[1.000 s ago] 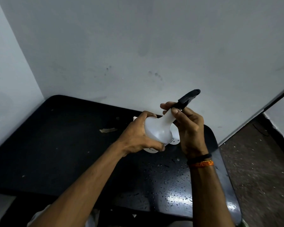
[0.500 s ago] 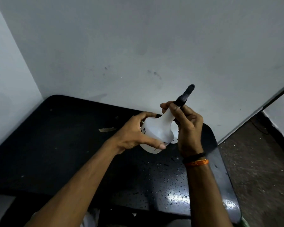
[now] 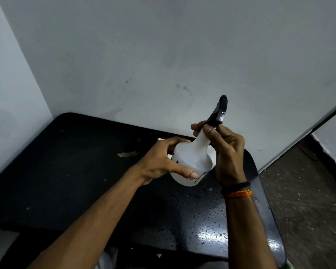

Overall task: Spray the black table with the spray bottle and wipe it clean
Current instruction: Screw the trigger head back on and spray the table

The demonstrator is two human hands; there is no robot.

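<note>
While droplets [image 3: 208,216] bead the black bench [image 3: 81,171], I see my left grip [image 3: 163,164] clasping the white spray bottle [image 3: 192,160] above its 2 o'clock corner, right grip [image 3: 227,152] wrapped round its black nozzle [image 3: 218,113].

A smudged, grey-white painted wall [image 3: 163,55] is seen behind. A speckled brown stone floor [image 3: 303,191] is seen at the right. A torn scrap of beige tape [image 3: 127,153] is stuck flat on the dark surface.
</note>
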